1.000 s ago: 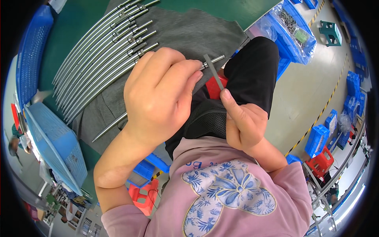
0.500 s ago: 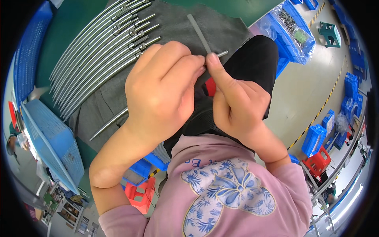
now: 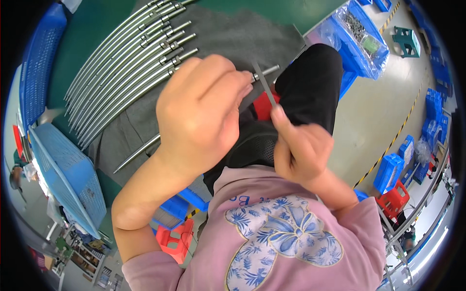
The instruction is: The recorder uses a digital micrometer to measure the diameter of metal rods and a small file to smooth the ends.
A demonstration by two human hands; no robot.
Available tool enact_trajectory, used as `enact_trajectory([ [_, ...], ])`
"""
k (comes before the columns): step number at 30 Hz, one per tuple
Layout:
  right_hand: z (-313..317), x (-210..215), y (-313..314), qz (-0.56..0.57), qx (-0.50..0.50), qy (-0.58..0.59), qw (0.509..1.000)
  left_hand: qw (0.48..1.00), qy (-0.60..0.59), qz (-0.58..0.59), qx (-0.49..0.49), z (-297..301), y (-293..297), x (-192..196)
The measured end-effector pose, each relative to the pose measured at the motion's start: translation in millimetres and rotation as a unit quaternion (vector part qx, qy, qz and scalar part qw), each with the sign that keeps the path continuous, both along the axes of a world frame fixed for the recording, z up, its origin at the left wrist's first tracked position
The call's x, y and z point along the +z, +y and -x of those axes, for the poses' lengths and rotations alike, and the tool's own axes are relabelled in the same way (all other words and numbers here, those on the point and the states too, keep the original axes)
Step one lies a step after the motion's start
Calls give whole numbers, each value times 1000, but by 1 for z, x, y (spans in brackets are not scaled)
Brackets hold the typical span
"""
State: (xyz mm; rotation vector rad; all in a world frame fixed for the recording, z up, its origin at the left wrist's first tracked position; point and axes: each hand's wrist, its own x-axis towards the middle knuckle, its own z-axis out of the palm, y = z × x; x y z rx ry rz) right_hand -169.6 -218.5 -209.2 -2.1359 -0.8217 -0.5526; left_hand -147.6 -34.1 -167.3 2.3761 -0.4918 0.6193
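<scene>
My left hand (image 3: 201, 109) is closed around a long thin metal rod (image 3: 138, 153) whose tip pokes out past my fingers at the upper right. My right hand (image 3: 301, 148) grips a narrow flat grey file (image 3: 264, 82), its blade laid across the rod's tip. Both hands are held above my lap, over black trousers. A row of several similar curved metal rods (image 3: 126, 53) lies on a grey cloth (image 3: 233, 34) on the green table behind my left hand. The rod's middle is hidden by my left hand.
A blue mesh basket (image 3: 68, 174) stands at the left and a blue crate edge (image 3: 36, 63) at the upper left. A blue bin with small metal parts in plastic (image 3: 361, 36) sits at the upper right. Blue and red bins (image 3: 393, 169) lie on the floor.
My right hand drew back toward my body from beside my left hand, and the file now slants across the rod's tip. My left hand stayed shut on the rod.
</scene>
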Motion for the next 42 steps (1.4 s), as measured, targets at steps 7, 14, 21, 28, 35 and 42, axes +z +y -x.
enact_trajectory([
  [7,7,2,-1,43,-3,26,999,1000,-11,-1,4,0,0,-1],
  [14,-7,15,8,63,16,47,997,1000,-4,5,-4,-1,2,1],
  [21,-22,17,19,41,7,33,999,1000,-3,5,-2,0,1,0],
  [28,-23,18,19,18,18,28,999,1000,11,-2,-4,1,1,2],
  [35,-9,16,6,38,24,58,997,1000,6,2,-3,2,1,-1],
  [42,-1,6,2,31,-11,29,999,1000,2,9,2,-3,0,0],
])
